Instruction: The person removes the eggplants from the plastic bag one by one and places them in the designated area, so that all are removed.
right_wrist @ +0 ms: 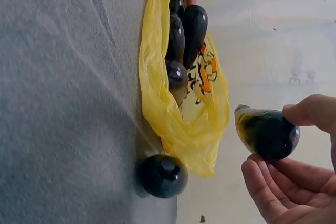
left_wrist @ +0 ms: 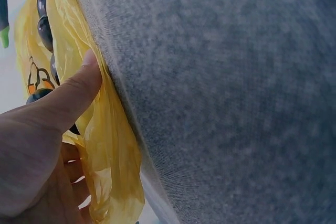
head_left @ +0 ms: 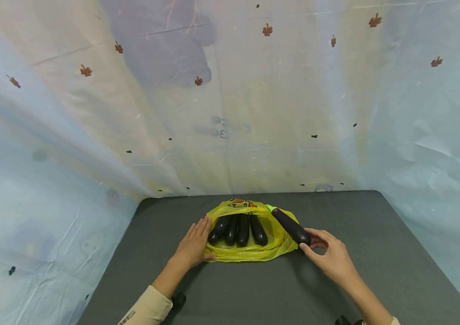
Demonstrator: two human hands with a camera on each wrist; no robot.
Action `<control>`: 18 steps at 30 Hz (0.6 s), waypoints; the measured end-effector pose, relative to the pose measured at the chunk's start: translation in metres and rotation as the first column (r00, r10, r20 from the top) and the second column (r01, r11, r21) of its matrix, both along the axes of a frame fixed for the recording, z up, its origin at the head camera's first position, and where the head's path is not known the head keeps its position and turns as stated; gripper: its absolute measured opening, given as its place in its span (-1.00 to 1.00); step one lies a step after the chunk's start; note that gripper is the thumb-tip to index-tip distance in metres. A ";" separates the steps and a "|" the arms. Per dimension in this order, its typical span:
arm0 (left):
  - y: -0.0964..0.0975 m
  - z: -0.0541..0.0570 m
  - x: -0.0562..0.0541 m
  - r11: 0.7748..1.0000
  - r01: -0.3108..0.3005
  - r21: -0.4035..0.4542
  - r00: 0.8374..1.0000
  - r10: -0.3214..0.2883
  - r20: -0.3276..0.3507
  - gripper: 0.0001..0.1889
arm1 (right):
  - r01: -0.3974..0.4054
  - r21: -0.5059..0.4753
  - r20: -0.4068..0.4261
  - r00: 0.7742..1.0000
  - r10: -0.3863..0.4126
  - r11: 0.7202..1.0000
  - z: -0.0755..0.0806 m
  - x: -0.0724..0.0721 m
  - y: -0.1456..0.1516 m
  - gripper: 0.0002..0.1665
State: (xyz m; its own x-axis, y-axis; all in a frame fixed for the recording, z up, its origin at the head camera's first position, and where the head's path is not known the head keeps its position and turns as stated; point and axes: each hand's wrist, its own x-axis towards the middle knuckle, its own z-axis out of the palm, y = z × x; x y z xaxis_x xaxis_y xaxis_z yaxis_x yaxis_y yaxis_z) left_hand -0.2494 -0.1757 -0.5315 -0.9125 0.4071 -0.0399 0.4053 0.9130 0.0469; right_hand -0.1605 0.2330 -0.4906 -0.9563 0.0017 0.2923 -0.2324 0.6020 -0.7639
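Note:
A yellow plastic bag lies on the table with its mouth toward me. Several dark eggplants sit side by side inside it. At the bag's left end rests my left hand, fingers straight along the side; its thumb lies against the front rim. My right hand pinches another eggplant by its round end between thumb and fingers. That one is tilted, its green stem over the bag's right side. In the right wrist view, an eggplant's round end shows on the table just outside the bag.
The dark grey table extends around the bag on all sides. A pale patterned plastic sheet hangs behind the table and along both sides.

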 end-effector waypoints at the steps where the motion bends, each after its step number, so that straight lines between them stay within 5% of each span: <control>1: 0.000 0.000 0.000 1.000 0.000 -0.003 1.000 0.000 -0.001 0.33 | 0.008 0.002 -0.006 1.000 -0.008 1.000 0.000 -0.001 0.001 -0.45; 18: -0.001 -0.002 0.001 1.000 0.013 -0.002 1.000 -0.013 -0.023 0.30 | 0.092 0.047 -0.004 0.996 -0.092 0.995 -0.008 -0.010 0.022 -0.34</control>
State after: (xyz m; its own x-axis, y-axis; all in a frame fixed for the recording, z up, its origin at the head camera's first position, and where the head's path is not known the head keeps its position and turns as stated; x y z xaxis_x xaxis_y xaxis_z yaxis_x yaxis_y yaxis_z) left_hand -0.2483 -0.1766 -0.5334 -0.9080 0.4185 -0.0199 0.4176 0.9079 0.0363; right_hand -0.1706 0.2546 -0.4983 -0.9523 0.0756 0.2957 -0.1759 0.6560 -0.7339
